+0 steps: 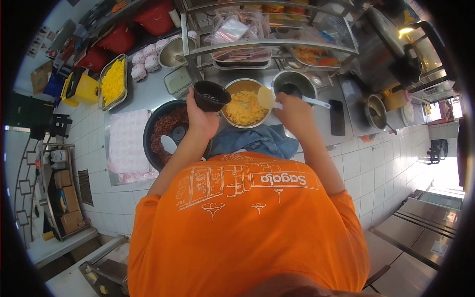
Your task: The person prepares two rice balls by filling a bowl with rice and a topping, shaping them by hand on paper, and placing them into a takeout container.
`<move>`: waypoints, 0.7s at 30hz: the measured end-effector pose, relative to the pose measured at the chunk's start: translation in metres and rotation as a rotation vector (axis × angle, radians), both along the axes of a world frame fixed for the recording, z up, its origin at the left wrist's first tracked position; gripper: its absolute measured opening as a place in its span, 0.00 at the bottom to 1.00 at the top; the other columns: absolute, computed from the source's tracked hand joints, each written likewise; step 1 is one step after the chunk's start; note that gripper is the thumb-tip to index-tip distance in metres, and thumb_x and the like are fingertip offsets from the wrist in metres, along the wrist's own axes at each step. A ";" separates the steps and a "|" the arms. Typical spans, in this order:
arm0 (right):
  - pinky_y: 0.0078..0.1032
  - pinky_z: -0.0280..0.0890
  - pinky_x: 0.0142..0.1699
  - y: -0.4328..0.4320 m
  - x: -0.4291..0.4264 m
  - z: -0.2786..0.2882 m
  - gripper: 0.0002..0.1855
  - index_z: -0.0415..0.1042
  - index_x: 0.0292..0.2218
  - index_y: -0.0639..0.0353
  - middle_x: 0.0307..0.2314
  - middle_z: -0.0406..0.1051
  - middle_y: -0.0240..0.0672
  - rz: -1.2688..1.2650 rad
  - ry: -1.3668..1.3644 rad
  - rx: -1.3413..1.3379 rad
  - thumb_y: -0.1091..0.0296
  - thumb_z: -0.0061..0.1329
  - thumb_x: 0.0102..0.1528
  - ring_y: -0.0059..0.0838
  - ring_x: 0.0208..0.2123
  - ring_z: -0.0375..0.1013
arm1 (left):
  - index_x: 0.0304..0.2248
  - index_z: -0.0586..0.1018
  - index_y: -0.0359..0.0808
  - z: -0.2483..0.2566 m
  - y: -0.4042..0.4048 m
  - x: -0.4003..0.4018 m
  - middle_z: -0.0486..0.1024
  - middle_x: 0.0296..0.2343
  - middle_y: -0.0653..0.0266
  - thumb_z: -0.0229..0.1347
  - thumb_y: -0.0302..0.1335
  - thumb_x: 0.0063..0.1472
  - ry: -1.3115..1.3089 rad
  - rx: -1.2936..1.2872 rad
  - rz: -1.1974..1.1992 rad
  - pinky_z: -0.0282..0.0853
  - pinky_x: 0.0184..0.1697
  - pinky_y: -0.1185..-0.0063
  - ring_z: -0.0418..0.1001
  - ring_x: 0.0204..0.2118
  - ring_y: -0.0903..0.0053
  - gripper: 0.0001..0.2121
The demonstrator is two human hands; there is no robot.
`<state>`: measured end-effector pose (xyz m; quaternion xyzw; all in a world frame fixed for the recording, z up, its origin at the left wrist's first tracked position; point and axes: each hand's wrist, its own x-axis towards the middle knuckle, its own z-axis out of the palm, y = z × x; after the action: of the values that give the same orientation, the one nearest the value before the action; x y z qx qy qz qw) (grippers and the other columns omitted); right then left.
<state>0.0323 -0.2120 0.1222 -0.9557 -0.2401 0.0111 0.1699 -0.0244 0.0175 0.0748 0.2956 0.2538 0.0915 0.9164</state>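
My left hand (205, 120) grips a small black bowl (211, 96) and tilts it above the counter. In my right hand (295, 111) is a rice paddle (265, 97), its blade over the near metal bowl (237, 82) of yellow rice (243, 107). Beside my right hand stands another metal bowl (276, 78) with something dark inside and a white handle (316, 102) across its rim. Below my left forearm a dark pot (147, 130) holds reddish-brown rice (159, 122), a white paddle (169, 144) and a small round dark object (179, 133).
A blue cloth (256, 143) lies at the counter's front edge. Wrapping paper (128, 141) is stacked left; a phone (337, 118) lies right. Behind are wrapped packets (144, 61), a tray of yellow food (112, 83) and a metal rack (271, 45). A saucepan (375, 111) sits farther right.
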 end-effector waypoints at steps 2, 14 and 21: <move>0.35 0.67 0.33 0.016 0.012 0.006 0.09 0.71 0.31 0.60 0.26 0.73 0.41 0.072 -0.008 -0.129 0.70 0.47 0.44 0.39 0.31 0.73 | 0.43 0.69 0.40 -0.005 0.000 0.005 0.68 0.42 0.65 0.37 0.54 0.58 0.010 0.041 0.032 0.47 0.55 0.72 0.61 0.49 0.71 0.27; 0.31 0.68 0.35 0.032 0.067 -0.018 0.13 0.76 0.29 0.59 0.27 0.74 0.41 0.226 0.214 -0.330 0.63 0.54 0.39 0.38 0.32 0.74 | 0.47 0.66 0.42 0.002 -0.019 0.011 0.62 0.48 0.58 0.35 0.60 0.54 0.140 -0.179 -0.175 0.42 0.52 0.47 0.56 0.54 0.61 0.32; 0.36 0.65 0.36 0.035 0.002 -0.030 0.13 0.74 0.29 0.62 0.25 0.72 0.47 0.196 0.226 -0.059 0.60 0.51 0.46 0.43 0.30 0.72 | 0.46 0.67 0.44 0.008 -0.028 0.012 0.64 0.47 0.61 0.34 0.60 0.54 0.054 -0.167 -0.202 0.37 0.52 0.46 0.56 0.54 0.63 0.31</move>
<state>0.0338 -0.1773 0.0927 -0.9250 -0.3111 0.1421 0.1657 -0.0126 -0.0104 0.0830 0.2447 0.2538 -0.0308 0.9353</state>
